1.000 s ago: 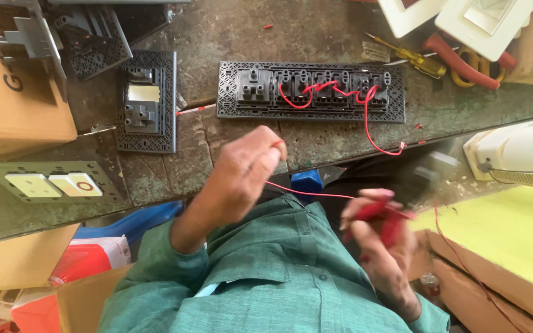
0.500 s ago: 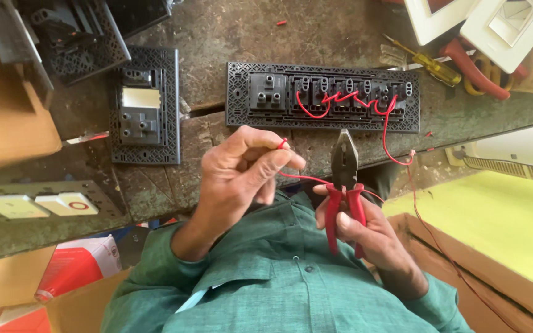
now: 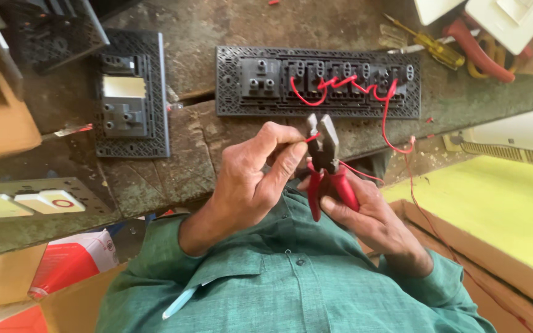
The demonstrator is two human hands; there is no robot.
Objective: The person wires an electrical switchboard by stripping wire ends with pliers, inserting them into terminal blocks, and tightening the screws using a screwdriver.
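Red wire point(image 3: 311, 138) between left fingers point(image 3: 288, 155)

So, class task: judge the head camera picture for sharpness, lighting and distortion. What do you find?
Head view: sharp, no motion blur on the left hand or the pliers; soft even daylight with weak shadows; the white casing at the right looks washed out; the wide lens bends the bench edge.

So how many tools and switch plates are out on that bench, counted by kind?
Dark switch plates lying back-up: 2, one long and wired, one short
Pale switch plate, face up: 1
Red-handled pliers: 2, one in the right hand, one at the bench's far edge
Yellow screwdriver: 1
Total: 6
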